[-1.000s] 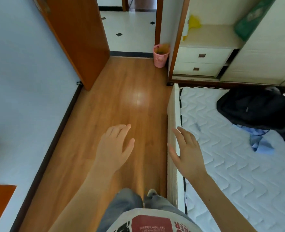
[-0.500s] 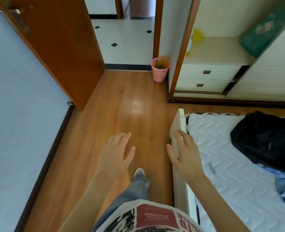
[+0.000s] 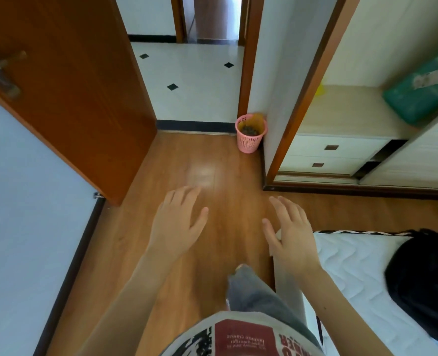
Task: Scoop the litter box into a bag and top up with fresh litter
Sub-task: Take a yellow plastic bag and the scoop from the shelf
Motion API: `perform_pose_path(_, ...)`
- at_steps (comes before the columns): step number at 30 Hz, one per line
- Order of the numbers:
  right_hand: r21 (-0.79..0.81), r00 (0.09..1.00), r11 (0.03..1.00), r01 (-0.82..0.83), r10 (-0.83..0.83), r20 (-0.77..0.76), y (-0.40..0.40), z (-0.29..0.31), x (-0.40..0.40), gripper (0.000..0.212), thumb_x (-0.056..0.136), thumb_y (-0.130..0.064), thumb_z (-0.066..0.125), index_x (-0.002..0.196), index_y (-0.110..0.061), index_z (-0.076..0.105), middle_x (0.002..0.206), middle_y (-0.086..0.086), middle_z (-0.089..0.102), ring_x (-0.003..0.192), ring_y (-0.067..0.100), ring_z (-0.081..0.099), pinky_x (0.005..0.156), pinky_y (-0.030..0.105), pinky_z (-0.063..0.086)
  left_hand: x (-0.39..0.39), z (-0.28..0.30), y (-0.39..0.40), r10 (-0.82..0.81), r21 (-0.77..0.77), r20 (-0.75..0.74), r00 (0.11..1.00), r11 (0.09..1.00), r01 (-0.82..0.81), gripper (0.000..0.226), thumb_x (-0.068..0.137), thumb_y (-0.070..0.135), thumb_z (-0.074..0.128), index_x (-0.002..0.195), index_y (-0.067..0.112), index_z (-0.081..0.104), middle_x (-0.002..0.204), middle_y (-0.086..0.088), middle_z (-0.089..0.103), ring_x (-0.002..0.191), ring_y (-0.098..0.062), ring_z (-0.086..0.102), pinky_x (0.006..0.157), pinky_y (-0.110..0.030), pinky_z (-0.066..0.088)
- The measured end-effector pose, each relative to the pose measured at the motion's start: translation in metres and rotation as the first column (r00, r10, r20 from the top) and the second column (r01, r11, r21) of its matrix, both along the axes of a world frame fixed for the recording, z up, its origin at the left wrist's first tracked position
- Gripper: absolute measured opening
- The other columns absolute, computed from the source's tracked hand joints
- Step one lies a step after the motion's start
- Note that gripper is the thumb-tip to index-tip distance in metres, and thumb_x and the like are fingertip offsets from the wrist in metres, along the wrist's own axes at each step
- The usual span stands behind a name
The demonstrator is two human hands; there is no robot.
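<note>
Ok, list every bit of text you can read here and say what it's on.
Shirt, red panel: two small lines seen upside down, apparently "fashion classic" over a second line too small to read.
Shirt, right of the panel: large red letters, cut off and upside down, unreadable.
Green package on the shelf: pale label, too blurred to read.
Nothing else carries text.

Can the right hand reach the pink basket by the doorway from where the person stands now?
Probably not yet. The right hand hangs open over the floor beside the bed, and the basket stands well ahead by the wall corner. Nothing blocks the way; a few steps forward should do.
</note>
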State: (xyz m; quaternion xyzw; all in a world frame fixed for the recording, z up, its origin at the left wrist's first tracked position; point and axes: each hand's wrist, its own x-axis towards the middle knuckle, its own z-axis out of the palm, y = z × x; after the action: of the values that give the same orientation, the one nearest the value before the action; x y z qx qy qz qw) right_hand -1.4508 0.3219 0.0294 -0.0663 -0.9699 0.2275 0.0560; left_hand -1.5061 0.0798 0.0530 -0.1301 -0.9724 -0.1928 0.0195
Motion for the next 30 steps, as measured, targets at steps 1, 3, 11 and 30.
perform_pose_path(1, 0.001, 1.0, 1.0, -0.002, 0.002, 0.007, 0.001, -0.002, -0.013, 0.048, 0.096, -0.044, 0.046, 0.141, -0.028, 0.041, 0.146, -0.004, 0.043, 0.134, 0.017, 0.036, 0.105, 0.028, 0.024, -0.012, -0.002, 0.002, 0.002, 0.009, 0.008, 1.0, 1.0, -0.003, 0.055, 0.093, 0.049, 0.035, 0.138, 0.019, 0.046, 0.135, -0.001, 0.051, 0.125, -0.018, 0.044, 0.1, -0.036, 0.044)
perform_pose_path(3, 0.013, 1.0, 1.0, -0.009, 0.009, 0.026, 0.005, -0.009, -0.048, 0.049, 0.097, -0.044, 0.044, 0.142, -0.028, 0.039, 0.147, -0.004, 0.041, 0.135, 0.018, 0.035, 0.107, 0.03, 0.026, -0.043, -0.009, 0.008, -0.006, 0.011, 0.016, 1.0, 1.0, 0.006, 0.055, 0.094, 0.048, 0.035, 0.138, 0.017, 0.046, 0.134, -0.002, 0.051, 0.125, -0.019, 0.044, 0.1, -0.037, 0.044)
perform_pose_path(11, 0.014, 1.0, 0.999, 0.031, -0.03, -0.007, 0.055, -0.024, -0.206, 0.048, 0.096, -0.044, 0.044, 0.14, -0.025, 0.043, 0.143, -0.002, 0.047, 0.133, 0.017, 0.041, 0.108, 0.037, 0.037, -0.206, -0.015, 0.058, -0.043, -0.015, 0.053, 0.998, 0.999, 0.044, 0.048, 0.096, 0.04, 0.047, 0.139, 0.019, 0.044, 0.136, -0.001, 0.05, 0.125, -0.017, 0.045, 0.1, -0.029, 0.036)
perform_pose_path(30, 0.017, 0.713, 0.713, 0.701, -0.699, -0.054, 0.232, -0.002, -0.268, 0.05, 0.096, -0.041, 0.039, 0.135, -0.013, 0.049, 0.134, 0.006, 0.053, 0.126, 0.024, 0.046, 0.101, 0.04, 0.042, -0.417, -0.005, 0.346, -0.822, 0.032, 0.097, 0.561, 0.566, 0.824, 0.053, 0.091, 0.047, 0.036, 0.135, 0.02, 0.05, 0.129, 0.004, 0.055, 0.119, -0.015, 0.048, 0.096, -0.031, 0.042)
